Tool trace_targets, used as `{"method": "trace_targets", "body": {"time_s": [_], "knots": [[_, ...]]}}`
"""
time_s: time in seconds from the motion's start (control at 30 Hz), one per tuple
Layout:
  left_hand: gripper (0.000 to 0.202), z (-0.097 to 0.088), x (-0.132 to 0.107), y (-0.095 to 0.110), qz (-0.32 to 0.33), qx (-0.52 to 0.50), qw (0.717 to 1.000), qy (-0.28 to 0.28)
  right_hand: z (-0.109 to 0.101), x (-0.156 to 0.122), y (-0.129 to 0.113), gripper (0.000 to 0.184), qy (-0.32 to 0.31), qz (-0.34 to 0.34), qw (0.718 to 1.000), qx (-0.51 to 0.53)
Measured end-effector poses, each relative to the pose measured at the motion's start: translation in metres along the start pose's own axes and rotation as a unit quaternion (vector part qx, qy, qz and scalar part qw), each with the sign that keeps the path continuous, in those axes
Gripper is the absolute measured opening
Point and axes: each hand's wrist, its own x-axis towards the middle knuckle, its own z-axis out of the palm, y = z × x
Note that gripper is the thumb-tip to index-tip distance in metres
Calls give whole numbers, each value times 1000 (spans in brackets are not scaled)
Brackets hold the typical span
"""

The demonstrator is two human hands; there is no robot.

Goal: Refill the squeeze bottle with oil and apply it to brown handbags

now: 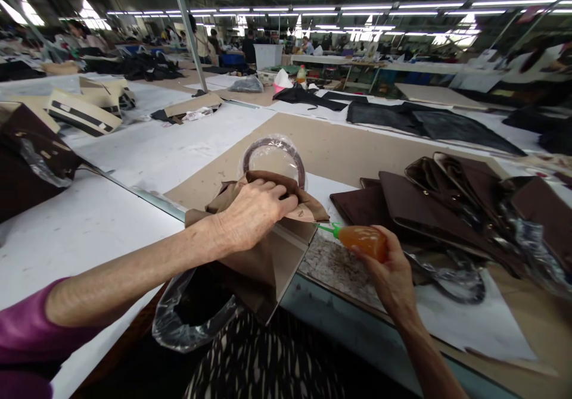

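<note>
My left hand is closed on the gathered brown lining of a handbag, which rests at the table's near edge. One round bag handle, wrapped in clear plastic, stands up behind the hand. Another wrapped handle hangs down toward my lap. In my right hand is a squeeze bottle of amber liquid, lying nearly level. Its thin green nozzle points left and reaches the edge of the bag's lining; whether the tip touches it I cannot tell.
Several dark brown bags are piled at the right. Another brown bag sits at the left, near cream panels. Black pieces lie farther back, and a pole rises from the table. People work in the distance.
</note>
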Motion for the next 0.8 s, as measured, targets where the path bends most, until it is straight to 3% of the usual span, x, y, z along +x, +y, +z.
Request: {"method": "trace_targets", "body": {"time_s": [0.47, 0.8], "knots": [[25, 12, -13, 1, 9, -3, 1000, 16, -7, -21, 10, 58, -58, 76, 987, 127], [20, 13, -19, 5, 1, -14, 1000, 22, -8, -34, 9, 60, -75, 141, 976, 146]]}}
